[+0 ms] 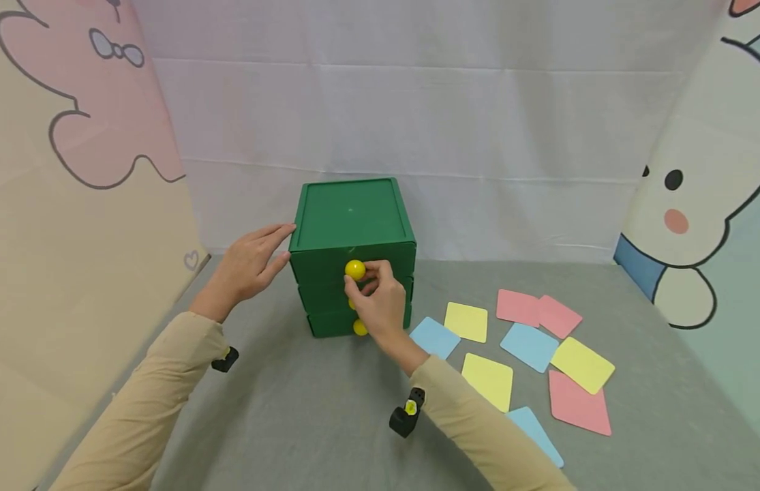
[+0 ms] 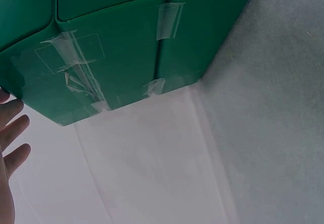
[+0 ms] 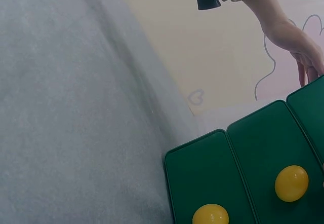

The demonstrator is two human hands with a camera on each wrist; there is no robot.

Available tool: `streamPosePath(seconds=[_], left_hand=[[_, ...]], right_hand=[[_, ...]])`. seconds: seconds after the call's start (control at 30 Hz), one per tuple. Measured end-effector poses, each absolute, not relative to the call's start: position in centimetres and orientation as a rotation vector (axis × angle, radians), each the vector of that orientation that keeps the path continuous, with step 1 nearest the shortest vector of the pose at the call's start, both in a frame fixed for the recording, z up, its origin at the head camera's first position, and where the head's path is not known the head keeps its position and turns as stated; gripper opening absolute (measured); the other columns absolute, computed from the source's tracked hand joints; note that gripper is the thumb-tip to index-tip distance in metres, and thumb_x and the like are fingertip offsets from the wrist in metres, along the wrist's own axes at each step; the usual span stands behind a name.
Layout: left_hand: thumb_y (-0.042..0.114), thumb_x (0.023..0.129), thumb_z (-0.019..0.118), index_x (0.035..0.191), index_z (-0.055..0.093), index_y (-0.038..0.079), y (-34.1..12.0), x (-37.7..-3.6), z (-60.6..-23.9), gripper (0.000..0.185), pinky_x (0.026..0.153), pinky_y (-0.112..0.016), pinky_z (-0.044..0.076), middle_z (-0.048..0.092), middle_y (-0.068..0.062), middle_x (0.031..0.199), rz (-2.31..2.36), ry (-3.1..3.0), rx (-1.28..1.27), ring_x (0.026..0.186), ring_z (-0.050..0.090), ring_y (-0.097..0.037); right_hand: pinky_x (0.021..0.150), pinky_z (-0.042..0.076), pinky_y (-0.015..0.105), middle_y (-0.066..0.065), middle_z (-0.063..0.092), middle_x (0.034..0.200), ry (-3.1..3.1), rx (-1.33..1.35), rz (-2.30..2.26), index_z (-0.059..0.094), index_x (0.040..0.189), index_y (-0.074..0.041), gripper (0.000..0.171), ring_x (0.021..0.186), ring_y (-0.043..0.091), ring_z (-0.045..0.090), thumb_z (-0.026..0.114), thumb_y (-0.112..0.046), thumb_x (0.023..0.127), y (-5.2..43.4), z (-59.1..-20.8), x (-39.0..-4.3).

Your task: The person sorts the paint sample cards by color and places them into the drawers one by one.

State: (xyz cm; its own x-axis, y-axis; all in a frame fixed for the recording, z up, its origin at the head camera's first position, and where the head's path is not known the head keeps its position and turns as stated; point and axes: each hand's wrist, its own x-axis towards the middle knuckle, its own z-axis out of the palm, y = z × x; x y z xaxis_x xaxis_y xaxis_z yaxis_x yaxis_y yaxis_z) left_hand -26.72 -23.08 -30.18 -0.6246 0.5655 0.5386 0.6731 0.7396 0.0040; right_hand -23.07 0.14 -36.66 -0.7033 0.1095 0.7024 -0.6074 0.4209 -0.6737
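Note:
A green box of three stacked drawers (image 1: 349, 217) stands in the middle, with a round yellow knob on each drawer front. My right hand (image 1: 384, 300) pinches the top knob (image 1: 355, 270) between thumb and fingers. All the drawers look closed. Against the box's upper left side rest the straight fingertips of my left hand (image 1: 245, 267). The bottom knob (image 1: 360, 327) shows below my right hand, which partly hides the middle one. In the right wrist view, the middle knob (image 3: 291, 183) shows fully. Clear tape (image 2: 73, 51) joins the drawer units at the side.
To the right, several pink, yellow and blue cards (image 1: 529, 346) lie scattered on the grey tabletop (image 1: 281, 409), some overlapping. A white cloth (image 1: 447, 123) hangs behind the box. Cartoon-printed panels (image 1: 79, 239) stand at left and right.

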Motion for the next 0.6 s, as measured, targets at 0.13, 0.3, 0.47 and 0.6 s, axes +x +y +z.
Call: streamPosePath(seconds=[0.13, 0.3, 0.47, 0.6], left_hand=[[0.028, 0.097, 0.040, 0.133, 0.044, -0.002, -23.1, -26.7, -30.1, 0.047, 0.096, -0.050, 0.036, 0.048, -0.020, 0.130, -0.284, -2.431, -0.937, 0.118, 0.045, -0.036], [0.027, 0.096, 0.041, 0.133, 0.044, -0.002, -23.1, -26.8, -30.1, 0.046, 0.096, -0.050, 0.036, 0.049, -0.020, 0.130, -0.284, -2.431, -0.938, 0.118, 0.046, -0.036], [0.027, 0.096, 0.041, 0.133, 0.044, -0.002, -23.1, -26.8, -30.1, 0.046, 0.096, -0.050, 0.037, 0.048, -0.020, 0.130, -0.299, -2.433, -0.944, 0.117, 0.046, -0.036], [0.027, 0.096, 0.041, 0.133, 0.043, -0.002, -23.1, -26.8, -30.2, 0.047, 0.096, -0.050, 0.037, 0.049, -0.021, 0.129, -0.306, -2.433, -0.942, 0.117, 0.046, -0.036]], right_hand=[[0.050, 0.045, 0.019, 0.005, 0.064, 0.080, -1.992, 0.421, 1.321, 0.055, 0.097, -0.004, 0.027, 0.055, 0.011, 0.055, 0.068, -0.021, 0.080, 0.2, -36.7, -23.0], [0.050, 0.046, 0.019, 0.006, 0.063, 0.080, -1.985, 0.443, 1.340, 0.055, 0.098, -0.003, 0.027, 0.054, 0.010, 0.054, 0.068, -0.019, 0.080, 0.4, -36.7, -22.4], [0.050, 0.045, 0.019, 0.007, 0.063, 0.081, -1.972, 0.470, 1.366, 0.055, 0.099, -0.003, 0.028, 0.053, 0.011, 0.054, 0.068, -0.019, 0.080, 0.5, -36.7, -21.8], [0.049, 0.045, 0.018, 0.007, 0.063, 0.081, -1.975, 0.475, 1.386, 0.055, 0.098, -0.002, 0.028, 0.053, 0.011, 0.053, 0.069, -0.018, 0.080, 0.6, -36.8, -21.3]])
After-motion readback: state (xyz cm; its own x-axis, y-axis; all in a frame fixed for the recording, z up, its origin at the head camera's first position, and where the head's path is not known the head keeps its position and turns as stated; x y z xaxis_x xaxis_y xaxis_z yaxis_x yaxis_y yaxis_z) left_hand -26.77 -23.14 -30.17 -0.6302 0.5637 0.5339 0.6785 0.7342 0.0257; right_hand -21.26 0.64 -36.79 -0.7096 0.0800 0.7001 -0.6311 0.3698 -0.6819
